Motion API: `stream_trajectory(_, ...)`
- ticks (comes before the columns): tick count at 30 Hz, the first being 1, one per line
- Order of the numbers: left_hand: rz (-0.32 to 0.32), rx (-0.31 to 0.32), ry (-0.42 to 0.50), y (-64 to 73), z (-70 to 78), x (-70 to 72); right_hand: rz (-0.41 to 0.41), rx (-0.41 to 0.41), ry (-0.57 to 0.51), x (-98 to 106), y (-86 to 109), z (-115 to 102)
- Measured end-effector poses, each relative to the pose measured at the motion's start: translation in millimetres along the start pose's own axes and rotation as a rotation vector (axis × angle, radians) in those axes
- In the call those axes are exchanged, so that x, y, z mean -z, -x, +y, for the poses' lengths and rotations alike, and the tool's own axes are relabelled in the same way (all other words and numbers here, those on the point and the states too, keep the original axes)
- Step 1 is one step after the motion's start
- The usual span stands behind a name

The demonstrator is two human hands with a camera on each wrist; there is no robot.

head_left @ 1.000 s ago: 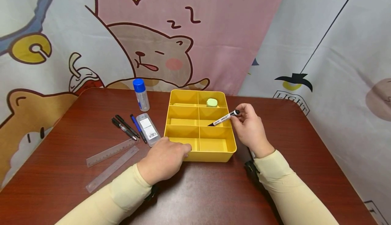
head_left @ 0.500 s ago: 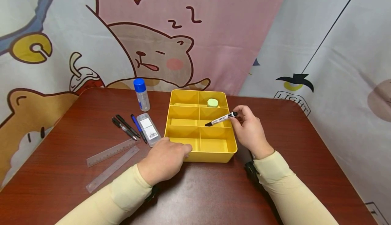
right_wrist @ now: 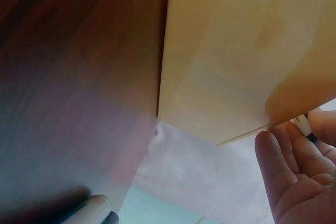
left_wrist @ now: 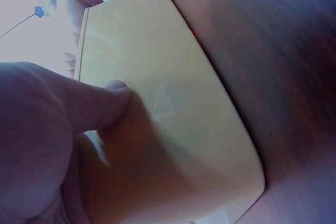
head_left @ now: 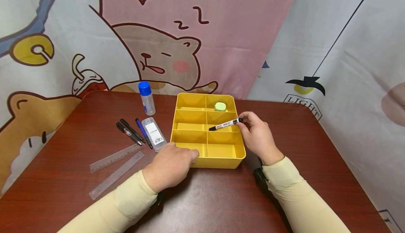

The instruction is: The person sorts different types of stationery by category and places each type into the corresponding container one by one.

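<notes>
Over the middle right compartment (head_left: 231, 129) of the yellow box (head_left: 218, 163), a white marker (head_left: 225, 124) with black ends is held at a slant, its left end lower and close to the central partition. Compared with a second ago, it has shifted left and its right end has dipped, so more of its length now sits within that space. The right hand (head_left: 259, 136) has come in with it to the box's right rim; its thumb and fingers are closed in a pinch on the marker's right end. Whether the lower end touches the box floor cannot be told. The left hand (head_left: 171, 164) has scarcely moved: it grips the near left corner, thumb against the front wall, its other fingers mostly hidden. As a judgement, the marker looks close to being stowed, with the pinch not yet released and the box held steady. One row behind, a green block (head_left: 220, 107) sits in the right compartment, unchanged. Left of the box, the tabletop (head_left: 209, 198) carries a blue-capped bottle (head_left: 147, 101), a clear case (head_left: 154, 134), a blue pen (head_left: 143, 133), two black pens (head_left: 129, 133) and two clear rulers (head_left: 116, 175), all lying as they did.
</notes>
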State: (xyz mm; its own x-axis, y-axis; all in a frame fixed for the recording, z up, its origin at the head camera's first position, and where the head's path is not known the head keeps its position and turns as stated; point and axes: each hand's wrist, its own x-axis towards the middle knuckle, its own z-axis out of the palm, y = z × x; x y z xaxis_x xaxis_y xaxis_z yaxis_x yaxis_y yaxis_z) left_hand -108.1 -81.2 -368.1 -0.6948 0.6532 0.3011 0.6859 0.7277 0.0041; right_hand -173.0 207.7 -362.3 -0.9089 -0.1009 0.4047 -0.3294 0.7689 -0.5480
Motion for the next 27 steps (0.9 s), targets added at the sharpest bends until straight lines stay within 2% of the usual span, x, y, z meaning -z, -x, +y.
stream_trajectory(12,0.004,0.006,-0.015,0.1,-0.5,-1.6,-0.011,-0.003,0.046,0.4,-0.3,-0.3)
stream_trajectory(27,0.010,-0.001,-0.013,0.0,-0.2,-0.4,-0.123,-0.049,0.069,5.6,-2.9,4.0)
